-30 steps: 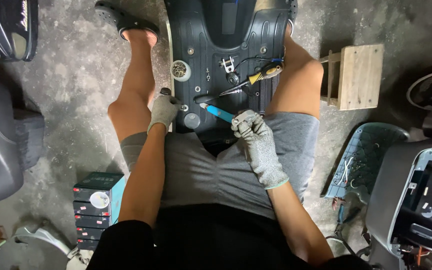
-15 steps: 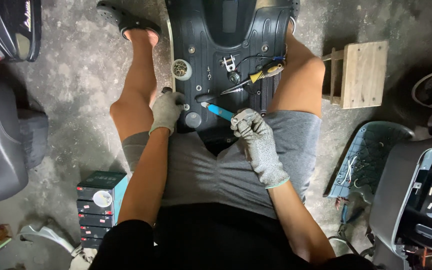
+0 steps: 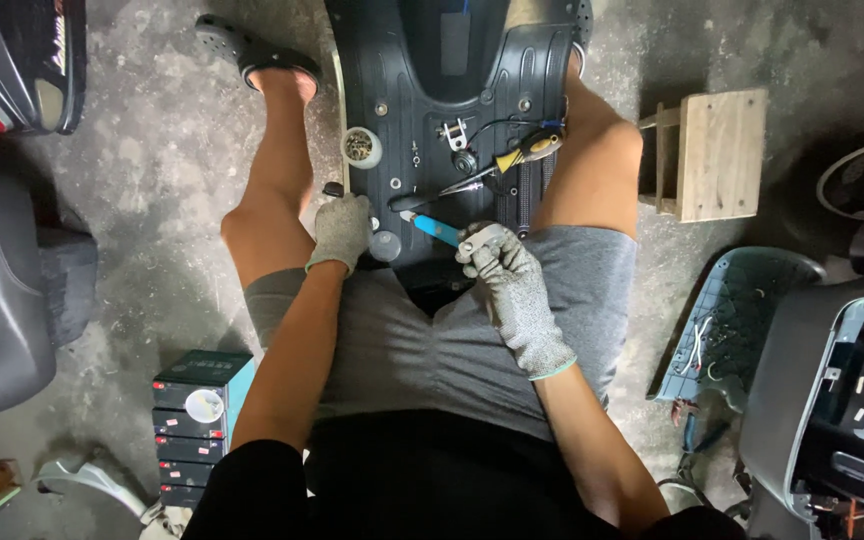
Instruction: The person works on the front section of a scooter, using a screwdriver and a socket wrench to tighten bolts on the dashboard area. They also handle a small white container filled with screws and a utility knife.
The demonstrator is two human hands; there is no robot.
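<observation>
Left hand shifted right, panel edge

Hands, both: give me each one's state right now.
Left hand: gloved, curled on the black floor panel; what it grips cannot be told.
Right hand: closed on the blue-handled tool.

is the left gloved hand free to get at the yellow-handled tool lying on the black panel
Probably yes: the left gloved hand rests at the black panel edge, and no object blocks the way to the yellow-handled tool.

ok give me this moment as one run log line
left hand: gloved, on black panel edge | right hand: gloved, grips blue-handled tool | pliers: lying on panel
</observation>
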